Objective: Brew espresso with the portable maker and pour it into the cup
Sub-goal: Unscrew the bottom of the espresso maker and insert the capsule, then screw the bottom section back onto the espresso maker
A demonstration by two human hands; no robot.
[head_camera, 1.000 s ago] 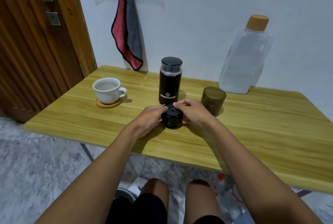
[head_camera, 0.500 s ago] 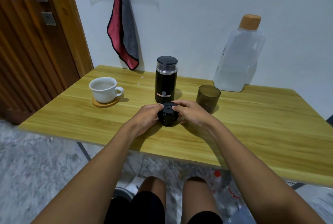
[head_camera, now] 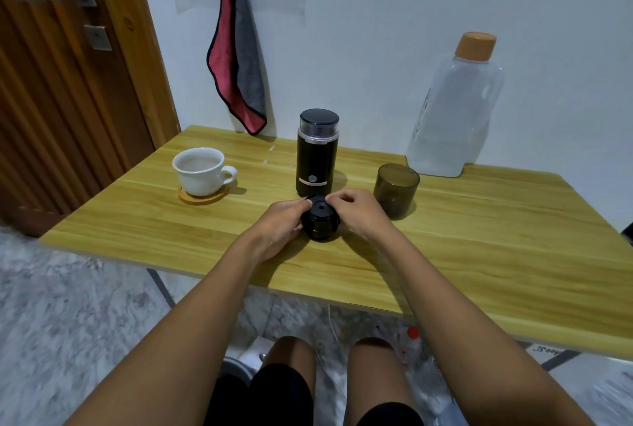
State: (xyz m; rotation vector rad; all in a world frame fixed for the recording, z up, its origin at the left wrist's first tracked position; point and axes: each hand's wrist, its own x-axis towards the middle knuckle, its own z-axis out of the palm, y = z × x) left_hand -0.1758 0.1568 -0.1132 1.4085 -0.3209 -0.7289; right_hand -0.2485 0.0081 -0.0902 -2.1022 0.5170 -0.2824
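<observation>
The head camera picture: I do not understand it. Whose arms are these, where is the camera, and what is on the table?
The camera sits on the person's head and looks down, so the arms are their own. The left hand and right hand both grip a small black part resting on the wooden table. Behind it stands the black espresso maker. A white cup sits left on a coaster; a dark tumbler and a water jug stand right.
</observation>
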